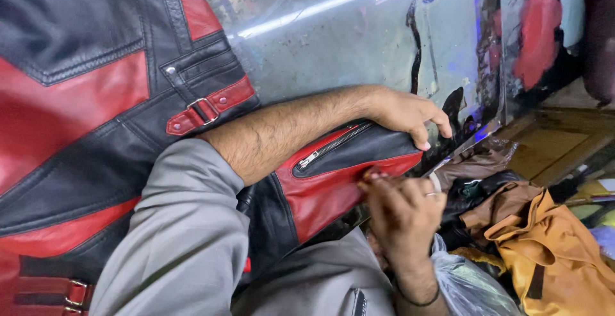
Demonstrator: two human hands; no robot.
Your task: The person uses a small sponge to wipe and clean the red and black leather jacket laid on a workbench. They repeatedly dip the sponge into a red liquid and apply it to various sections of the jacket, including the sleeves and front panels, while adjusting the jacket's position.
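Both my hands are working the red-and-black leather jacket lying on the glass table: my left hand is pressing its sleeve flat, fingers curled over the cuff. My right hand is pinching the sleeve's red edge, apparently mid-job; the zipper is sitting closed.

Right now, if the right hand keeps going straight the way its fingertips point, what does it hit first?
The right hand points up-left, fingertips already at the red panel edge of the leather jacket just below the zipper pocket. It meets that panel first; the left hand lies beyond, though depth is unclear.
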